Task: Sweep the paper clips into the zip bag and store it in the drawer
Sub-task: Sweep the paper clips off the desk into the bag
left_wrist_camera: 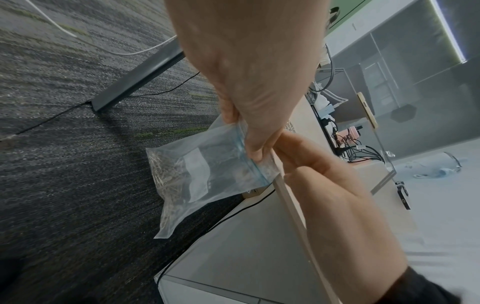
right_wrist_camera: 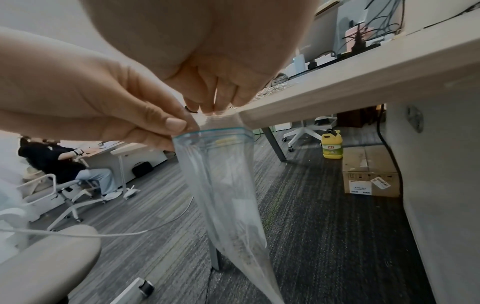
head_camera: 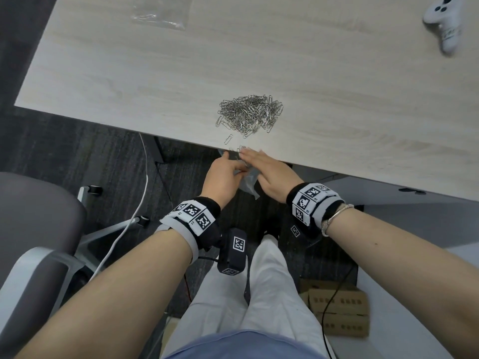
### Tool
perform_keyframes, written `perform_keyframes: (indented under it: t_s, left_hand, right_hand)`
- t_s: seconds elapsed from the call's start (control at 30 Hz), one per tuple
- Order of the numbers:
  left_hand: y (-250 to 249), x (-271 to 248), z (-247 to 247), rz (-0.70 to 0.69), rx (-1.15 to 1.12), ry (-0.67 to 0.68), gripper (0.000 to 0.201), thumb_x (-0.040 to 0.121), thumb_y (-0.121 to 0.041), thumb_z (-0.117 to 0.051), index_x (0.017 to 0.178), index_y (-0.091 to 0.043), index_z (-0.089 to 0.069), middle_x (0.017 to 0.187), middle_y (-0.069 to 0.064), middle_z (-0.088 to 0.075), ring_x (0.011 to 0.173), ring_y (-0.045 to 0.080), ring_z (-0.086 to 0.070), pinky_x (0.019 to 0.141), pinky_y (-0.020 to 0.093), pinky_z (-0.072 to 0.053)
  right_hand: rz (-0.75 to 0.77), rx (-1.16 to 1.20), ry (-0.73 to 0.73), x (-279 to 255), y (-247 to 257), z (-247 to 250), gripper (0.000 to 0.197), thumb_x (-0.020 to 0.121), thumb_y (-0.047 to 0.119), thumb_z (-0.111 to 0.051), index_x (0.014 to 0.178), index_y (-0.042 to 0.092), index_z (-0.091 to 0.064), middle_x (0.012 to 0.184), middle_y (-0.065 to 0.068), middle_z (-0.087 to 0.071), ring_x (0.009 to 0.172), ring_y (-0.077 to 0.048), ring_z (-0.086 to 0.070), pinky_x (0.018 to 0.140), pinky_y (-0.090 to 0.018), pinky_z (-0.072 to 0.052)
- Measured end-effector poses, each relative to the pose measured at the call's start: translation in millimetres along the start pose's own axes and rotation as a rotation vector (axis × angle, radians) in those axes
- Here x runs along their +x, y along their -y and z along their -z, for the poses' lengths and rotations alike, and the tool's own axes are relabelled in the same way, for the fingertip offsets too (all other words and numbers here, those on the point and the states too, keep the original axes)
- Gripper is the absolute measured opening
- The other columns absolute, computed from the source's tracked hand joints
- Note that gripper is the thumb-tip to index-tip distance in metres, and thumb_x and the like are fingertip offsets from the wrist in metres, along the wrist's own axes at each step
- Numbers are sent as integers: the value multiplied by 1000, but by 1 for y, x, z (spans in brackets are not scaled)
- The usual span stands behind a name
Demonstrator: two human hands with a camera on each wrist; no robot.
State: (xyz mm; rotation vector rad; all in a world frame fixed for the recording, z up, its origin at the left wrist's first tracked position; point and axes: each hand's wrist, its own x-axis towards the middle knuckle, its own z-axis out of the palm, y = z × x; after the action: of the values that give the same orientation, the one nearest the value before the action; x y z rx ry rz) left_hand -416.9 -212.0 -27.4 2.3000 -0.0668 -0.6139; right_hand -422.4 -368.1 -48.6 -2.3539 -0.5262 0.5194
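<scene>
A pile of silver paper clips [head_camera: 248,114] lies on the pale wood table [head_camera: 337,99] near its front edge, with a few stray clips [head_camera: 229,139] closer to the rim. Just below that edge hangs a clear zip bag [head_camera: 249,186] [left_wrist_camera: 205,170] [right_wrist_camera: 223,185], mouth up, with some clips in its bottom. My left hand [head_camera: 241,169] [left_wrist_camera: 253,152] [right_wrist_camera: 182,127] pinches the bag's rim at the blue zip strip. My right hand [head_camera: 248,154] [right_wrist_camera: 207,107] [left_wrist_camera: 298,152] lies over the table edge, fingers fairly straight, tips touching the bag's upper lip.
A second clear bag [head_camera: 162,11] lies at the table's far left, a white controller [head_camera: 445,19] at the far right. A white cabinet [head_camera: 414,224] stands under the table at right, cardboard boxes [head_camera: 339,312] by my feet, a chair [head_camera: 33,229] and a white cable [head_camera: 134,203] at left.
</scene>
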Motion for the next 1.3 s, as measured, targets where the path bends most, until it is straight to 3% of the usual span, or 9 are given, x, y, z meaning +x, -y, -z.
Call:
perform_keyframes:
  t_s: [0.13, 0.27, 0.37, 0.57, 0.73, 0.87, 0.97, 1.2, 1.3]
  left_hand:
    - [1, -2, 1, -11, -23, -4, 22, 89, -6, -54, 101, -10, -72, 125, 14, -62, 142, 32, -23, 110, 32, -26]
    - [0, -3, 3, 2, -31, -3, 22, 89, -5, -54, 102, -9, -71, 129, 16, -58, 142, 31, -23, 111, 32, -23]
    - [1, -2, 3, 1, -32, -14, 20, 89, -6, -55, 101, -10, -71, 126, 14, -61, 141, 31, -24, 110, 32, -24]
    - [5, 1, 4, -4, 1, 1, 24, 88, -9, -54, 106, -15, -70, 135, 14, -54, 140, 29, -29, 107, 30, -28]
    - [4, 0, 8, -7, -18, -12, 19, 88, -7, -55, 99, -9, -71, 126, 15, -60, 140, 29, -27, 105, 30, -29]
    - [6, 0, 15, 31, -57, -44, 17, 88, -7, -56, 97, -9, -72, 124, 13, -62, 141, 29, -26, 110, 33, -25]
    - [6, 0, 19, 46, -53, -40, 17, 88, -8, -57, 97, -9, -71, 129, 18, -57, 139, 27, -29, 105, 30, -29]
    - [10, 3, 17, 42, -25, -14, 20, 89, -9, -56, 101, -13, -71, 136, 19, -51, 140, 26, -28, 106, 30, -29]
    - [11, 4, 17, 34, -13, -18, 20, 87, -11, -58, 99, -17, -72, 130, 18, -54, 129, 31, -43, 100, 27, -35]
  right_hand:
    - [-79, 13, -114, 6, 2, 14, 64, 79, 9, -24, 142, 10, -33, 151, -8, -29, 142, -18, -22, 117, -25, -6]
    - [-111, -154, -42, 29, 1, 20, 61, 88, 5, -32, 147, 8, -17, 156, -9, -12, 145, -18, -6, 117, -27, 2]
    - [-108, -177, -6, 31, 2, 16, 63, 87, 1, -33, 147, 8, -15, 157, -10, -9, 145, -19, -3, 116, -27, 4]
    - [0, -11, 65, 12, 8, 3, 60, 83, 3, -29, 143, 7, -32, 153, -11, -25, 143, -17, -17, 115, -19, -2]
    - [-23, 51, -99, 20, 14, 11, 56, 81, 8, -30, 134, 10, -46, 146, -7, -40, 138, -18, -31, 116, -27, -18]
    - [-29, -92, -104, 52, 12, 20, 53, 90, 3, -34, 143, 9, -31, 153, -9, -24, 144, -21, -15, 117, -27, -4]
    - [-60, -215, -55, 66, 8, 19, 54, 93, 8, -33, 146, 8, -21, 156, -10, -15, 145, -23, -7, 119, -35, 0]
    - [-28, -129, 27, 42, 11, 6, 56, 92, 3, -31, 146, 10, -21, 157, -6, -11, 145, -16, -5, 115, -22, 0]
    - [27, -84, 48, 33, 14, 2, 57, 89, 2, -32, 145, 9, -26, 155, -8, -18, 145, -16, -10, 115, -20, -2]
